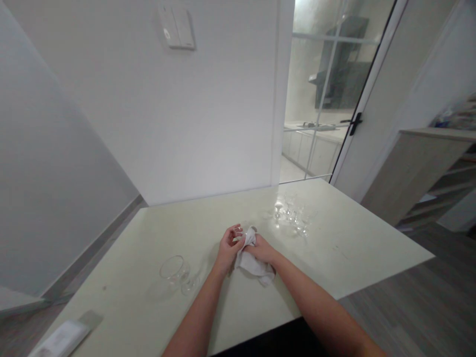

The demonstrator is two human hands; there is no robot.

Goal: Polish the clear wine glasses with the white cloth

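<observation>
My left hand (228,248) is curled round a small clear glass (239,231), most of which is hidden by my fingers and a cloth. A white cloth (255,265) is bunched in my right hand (263,249), its upper end pressed against the glass and its loose part hanging toward the tabletop. Both hands are close together over the middle of the table. To the left of my left forearm is clear stemmed glassware (173,268); its wide round rim shows. Several small clear stemmed glasses (293,215) are grouped beyond my right hand.
The pale table (148,238) meets a white wall at its far edge. A white box-like object (61,339) lies at the near left corner. Behind the table's right side is a glass-paned door (323,89) with a black handle; a wooden shelf unit (420,168) stands farther right.
</observation>
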